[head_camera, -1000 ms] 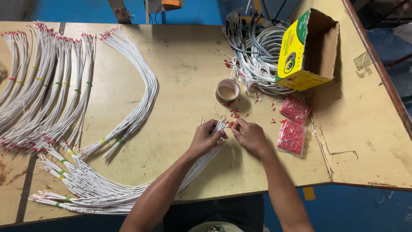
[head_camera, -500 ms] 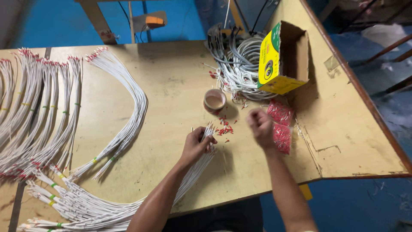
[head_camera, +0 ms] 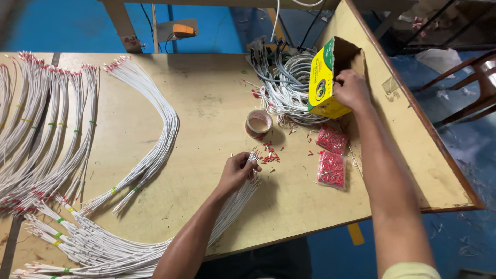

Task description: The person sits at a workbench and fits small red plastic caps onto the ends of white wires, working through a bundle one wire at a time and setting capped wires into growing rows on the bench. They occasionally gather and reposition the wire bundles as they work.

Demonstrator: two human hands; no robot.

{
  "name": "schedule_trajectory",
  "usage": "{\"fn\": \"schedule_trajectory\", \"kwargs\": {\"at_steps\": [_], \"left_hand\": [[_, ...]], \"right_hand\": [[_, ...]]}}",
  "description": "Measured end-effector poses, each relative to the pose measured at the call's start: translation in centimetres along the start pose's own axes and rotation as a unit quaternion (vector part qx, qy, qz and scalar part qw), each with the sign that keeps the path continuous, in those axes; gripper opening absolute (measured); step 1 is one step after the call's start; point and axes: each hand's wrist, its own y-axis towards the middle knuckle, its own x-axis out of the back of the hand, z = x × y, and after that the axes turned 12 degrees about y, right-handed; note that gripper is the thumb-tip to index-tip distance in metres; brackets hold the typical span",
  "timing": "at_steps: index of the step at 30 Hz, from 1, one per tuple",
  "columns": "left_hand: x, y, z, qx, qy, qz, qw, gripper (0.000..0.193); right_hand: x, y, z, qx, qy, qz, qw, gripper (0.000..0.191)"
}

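My left hand (head_camera: 238,170) grips the ends of a bundle of white wires (head_camera: 231,210) that runs back toward the table's near edge. Small red terminals (head_camera: 269,155) lie scattered just right of those wire ends. My right hand (head_camera: 352,89) reaches far right and holds the open edge of a yellow and green cardboard box (head_camera: 323,82), which lies on its side with its opening facing right. Two clear bags of red terminals (head_camera: 331,157) lie between my arms.
A small roll of tape (head_camera: 258,123) stands beside a coil of grey and white cables (head_camera: 281,85). Long white wire bundles with red tips (head_camera: 152,150) curve across the wooden table (head_camera: 206,98), with several more at the left (head_camera: 46,129). The table's right edge is slanted.
My right hand has left the wire ends and moved up and to the right onto the cardboard box. My left hand still holds the bundle. The view has shifted right.
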Motion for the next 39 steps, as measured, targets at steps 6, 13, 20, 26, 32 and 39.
{"fn": "schedule_trajectory", "kwargs": {"at_steps": [6,13,20,26,32,39], "left_hand": [[0.8,0.2,0.3,-0.006,-0.022,0.016,1.0,0.017],[1.9,0.1,-0.2,-0.012,0.083,-0.028,0.996,0.016],[3.0,0.4,-0.1,-0.031,0.123,-0.038,0.991,0.025],[4.1,0.4,-0.2,-0.025,0.141,-0.033,0.989,0.027],[3.9,0.3,-0.6,-0.018,0.157,-0.036,0.987,0.028],[3.7,-0.1,-1.3,0.008,0.18,-0.036,0.983,0.028]], "right_hand": [[1.5,-1.9,4.3,0.125,-0.131,-0.161,0.97,0.043],[-2.2,-12.8,11.1,-0.059,0.26,0.218,0.939,0.02],[-7.5,-18.9,11.4,-0.119,0.177,0.38,0.9,0.022],[-9.6,-19.0,10.2,-0.086,0.174,0.364,0.911,0.009],[-12.1,-19.0,10.3,-0.191,0.393,0.262,0.86,0.009],[-17.3,-19.3,11.5,-0.321,0.686,0.033,0.652,0.012]]}}
